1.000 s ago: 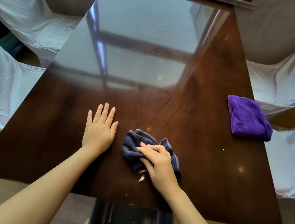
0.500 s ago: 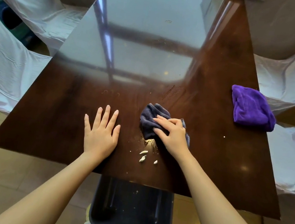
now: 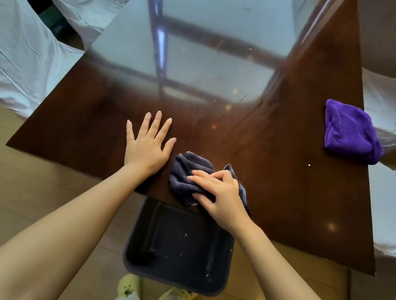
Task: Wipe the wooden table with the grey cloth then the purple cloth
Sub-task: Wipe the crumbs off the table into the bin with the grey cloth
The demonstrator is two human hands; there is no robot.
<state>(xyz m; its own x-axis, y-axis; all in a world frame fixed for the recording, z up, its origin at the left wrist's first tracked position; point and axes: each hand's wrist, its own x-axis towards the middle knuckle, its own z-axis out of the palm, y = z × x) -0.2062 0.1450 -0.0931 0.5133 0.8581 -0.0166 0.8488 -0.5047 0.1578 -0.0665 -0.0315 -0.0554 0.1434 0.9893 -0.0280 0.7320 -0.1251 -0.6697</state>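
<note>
The dark glossy wooden table [image 3: 287, 185] fills the middle of the head view. My right hand [image 3: 221, 197] presses the crumpled grey cloth [image 3: 186, 176] against the table at its near edge, fingers curled over it. My left hand [image 3: 147, 143] lies flat on the wood just left of the cloth, fingers spread. The purple cloth [image 3: 351, 131] lies folded at the table's right edge, well away from both hands.
A dark bin [image 3: 180, 247] stands on the floor below the near table edge, right under the grey cloth, with small specks inside. White-covered chairs [image 3: 17, 53] flank the table on both sides. My feet in pale green shoes [image 3: 130, 288] show below.
My right hand has dragged the grey cloth back toward me to the table's near edge. The white crumbs that lay beside the cloth are no longer seen on the wood.
</note>
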